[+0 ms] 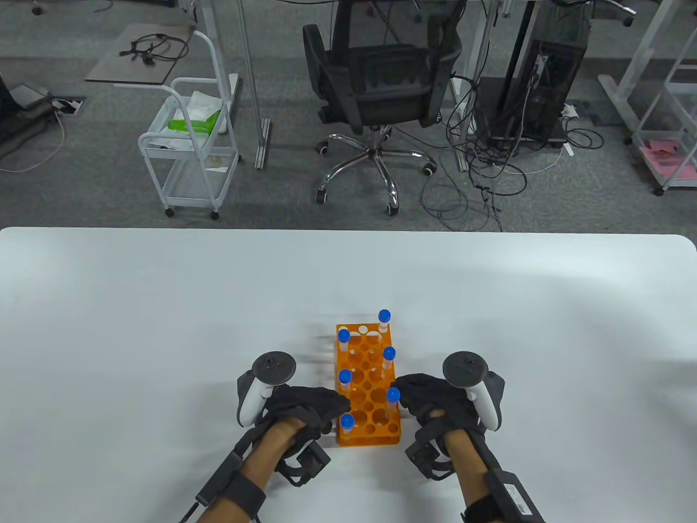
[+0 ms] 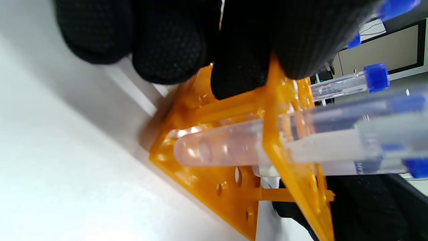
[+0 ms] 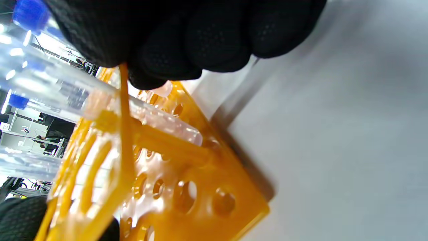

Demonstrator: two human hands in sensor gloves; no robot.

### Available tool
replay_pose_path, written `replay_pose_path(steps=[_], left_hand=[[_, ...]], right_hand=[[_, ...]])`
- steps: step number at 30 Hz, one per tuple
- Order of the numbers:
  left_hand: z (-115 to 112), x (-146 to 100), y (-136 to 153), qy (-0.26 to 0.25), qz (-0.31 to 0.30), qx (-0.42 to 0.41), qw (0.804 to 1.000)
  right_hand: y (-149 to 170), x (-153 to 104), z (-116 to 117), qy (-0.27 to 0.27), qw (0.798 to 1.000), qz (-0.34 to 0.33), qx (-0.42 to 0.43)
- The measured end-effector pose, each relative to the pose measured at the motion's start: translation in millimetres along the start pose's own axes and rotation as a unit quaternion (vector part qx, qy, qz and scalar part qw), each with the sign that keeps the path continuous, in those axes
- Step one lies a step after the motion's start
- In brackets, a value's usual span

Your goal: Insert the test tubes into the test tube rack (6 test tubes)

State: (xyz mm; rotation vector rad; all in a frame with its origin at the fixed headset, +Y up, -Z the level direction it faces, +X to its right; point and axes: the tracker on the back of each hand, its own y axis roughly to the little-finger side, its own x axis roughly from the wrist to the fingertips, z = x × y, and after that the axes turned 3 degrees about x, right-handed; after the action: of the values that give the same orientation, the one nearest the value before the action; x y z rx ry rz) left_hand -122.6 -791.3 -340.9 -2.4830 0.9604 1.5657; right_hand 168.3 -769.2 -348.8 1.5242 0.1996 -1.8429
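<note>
An orange test tube rack (image 1: 370,406) stands on the white table (image 1: 163,327), near its front edge. Several clear tubes with blue caps (image 1: 384,316) stand upright in its holes. My left hand (image 1: 335,407) holds the rack's left side, and my right hand (image 1: 407,393) holds its right side. In the left wrist view my fingers (image 2: 240,67) press on the edge of the rack (image 2: 214,187) above a seated tube (image 2: 217,147). In the right wrist view my fingers (image 3: 200,40) press on the top edge of the rack (image 3: 200,187) beside a tube (image 3: 160,120).
Beyond the table's far edge are a black office chair (image 1: 381,81), a white trolley (image 1: 190,152) and loose cables on the floor. White table surface lies on all sides of the rack.
</note>
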Motion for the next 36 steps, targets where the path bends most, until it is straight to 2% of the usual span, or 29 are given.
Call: replay_pose_path(steps=[7,12,15,17,19,21,24,26,28,29,32,33,35,36], left_hand=[[2,-3,0,0.012,0.009,-0.001,1.0],[17,-19,6,-0.043,0.02,-0.011,0.999],[32,-35,2,-0.1,0.008,0.002,0.995],[41,-47,-13,-0.14,-0.037,0.037,0.989],[47,-60,-30,-0.173,-0.073,0.076,0.979],[49,-83,-57,-0.215,-0.14,0.13,0.958],[37,-110,-76,-0.199,-0.201,0.165,0.945],[25,-125,-80,-0.178,-0.218,0.2,0.939],[13,-134,-80,-0.165,-0.233,0.221,0.933],[5,-138,-78,-0.153,-0.235,0.226,0.933],[-7,-138,-70,-0.127,-0.234,0.23,0.936],[-11,-135,-67,-0.117,-0.231,0.229,0.938],[-15,-128,-61,-0.102,-0.219,0.232,0.942],[-16,-123,-59,-0.095,-0.212,0.236,0.944]], right_hand=[[-1,-1,-1,0.013,1.0,-0.008,-0.019],[-9,-12,-17,0.071,0.994,-0.052,-0.059],[-17,-29,-30,0.124,0.982,-0.085,-0.119],[-23,-44,-38,0.151,0.973,-0.108,-0.137],[-30,-56,-41,0.147,0.971,-0.134,-0.133],[-45,-79,-44,0.135,0.97,-0.176,-0.102],[-61,-103,-39,0.119,0.966,-0.217,-0.079],[-65,-110,-25,0.1,0.964,-0.234,-0.073],[-64,-112,-13,0.046,0.963,-0.235,-0.121],[-61,-113,-7,0.037,0.96,-0.233,-0.153],[-46,-113,2,0.075,0.952,-0.253,-0.153],[-41,-111,4,0.074,0.952,-0.26,-0.141],[-43,-114,5,0.037,0.956,-0.258,-0.132],[-45,-119,4,0.054,0.952,-0.272,-0.133]])
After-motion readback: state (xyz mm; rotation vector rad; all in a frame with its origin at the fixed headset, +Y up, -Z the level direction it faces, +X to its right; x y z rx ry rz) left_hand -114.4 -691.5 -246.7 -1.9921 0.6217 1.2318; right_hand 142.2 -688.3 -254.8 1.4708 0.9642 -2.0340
